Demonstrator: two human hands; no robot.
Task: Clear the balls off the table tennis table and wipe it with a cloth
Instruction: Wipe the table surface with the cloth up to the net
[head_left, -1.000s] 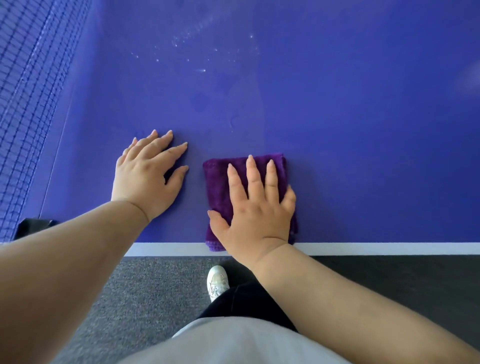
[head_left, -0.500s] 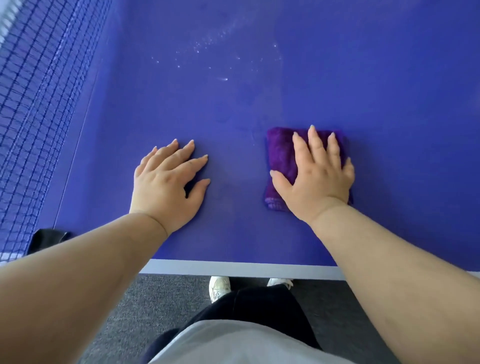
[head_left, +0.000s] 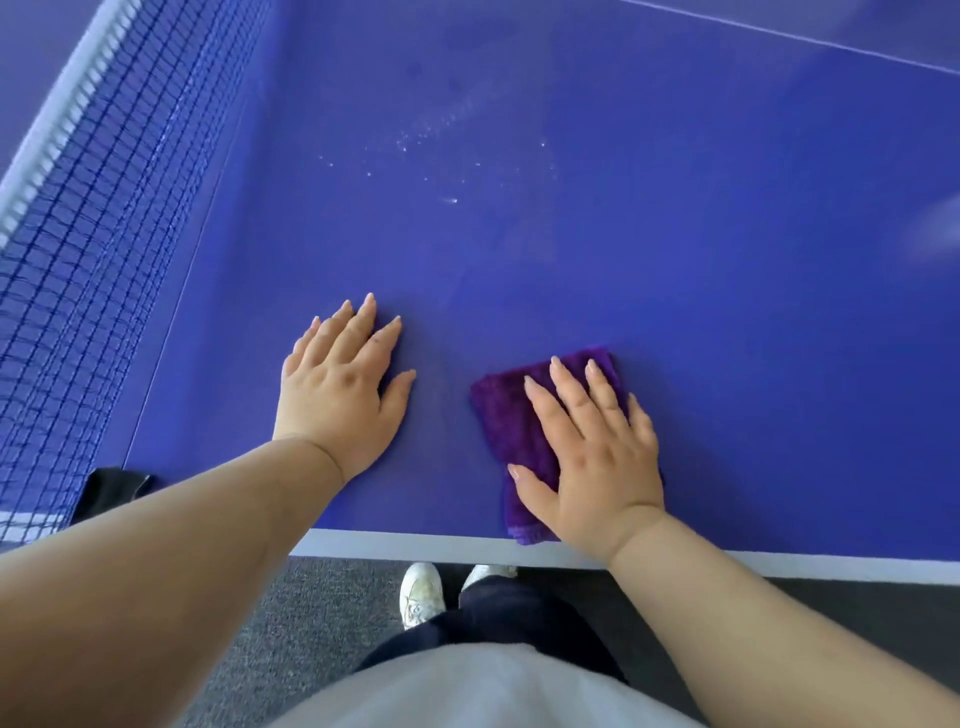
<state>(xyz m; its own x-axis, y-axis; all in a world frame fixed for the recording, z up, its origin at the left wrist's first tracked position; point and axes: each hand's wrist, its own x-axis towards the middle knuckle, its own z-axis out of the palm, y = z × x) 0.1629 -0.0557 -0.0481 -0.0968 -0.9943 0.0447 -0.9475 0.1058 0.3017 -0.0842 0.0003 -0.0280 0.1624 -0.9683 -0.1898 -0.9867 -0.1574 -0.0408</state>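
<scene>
The cloth (head_left: 524, 431) has been drawn back toward 6 o'clock under the flat right hand (head_left: 592, 457), from mid-surface half a second ago to the white near edge of the table (head_left: 675, 270), which its lower corner now overlaps. It is now angled, its far end toward 1 o'clock.

The blue counter (head_left: 675, 270) is carrying a folded purple cloth (head_left: 511, 426) near its white edge, white specks (head_left: 431, 130) lying farther in.
</scene>
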